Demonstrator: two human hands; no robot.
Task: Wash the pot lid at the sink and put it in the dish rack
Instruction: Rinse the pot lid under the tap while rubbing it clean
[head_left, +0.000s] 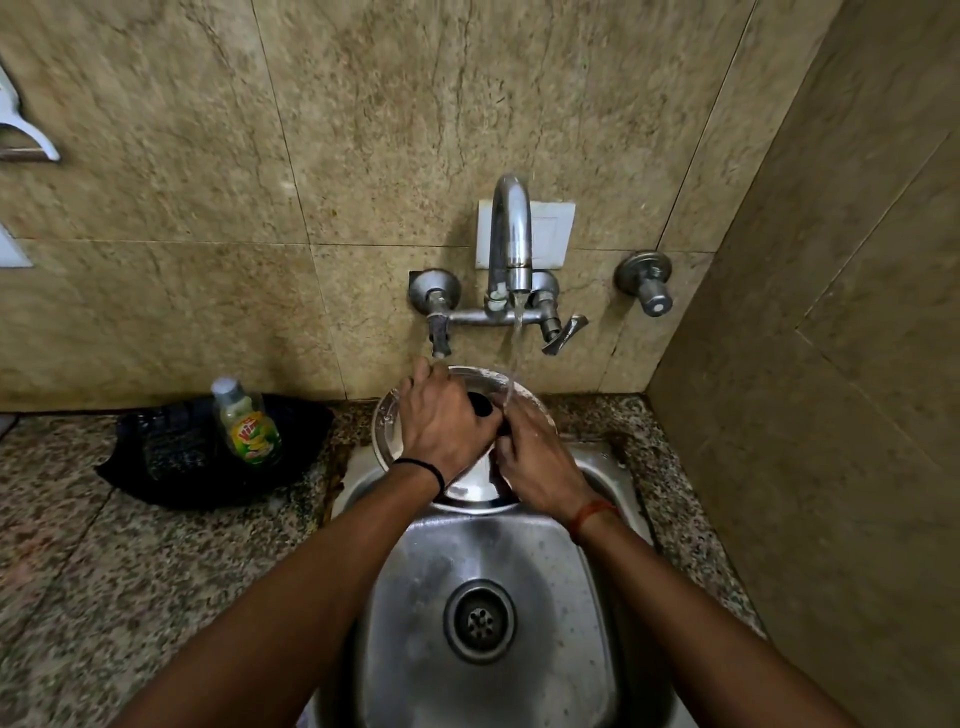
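The round stainless-steel pot lid (491, 487) with its black knob sits tilted over the back rim of the square steel sink (488, 561), under the stream from the chrome wall tap (511, 234). The left hand (441, 421) curls over the lid's top edge, gripping it; the right hand (535, 452) presses half-closed on the lid face, apparently rubbing (rinsing stage, likely). Next comes carrying it to a rack, unseen here.

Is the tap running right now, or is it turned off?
Running. A stream of water falls from the tap spout onto the steel pot lid, which both hands hold over the sink.
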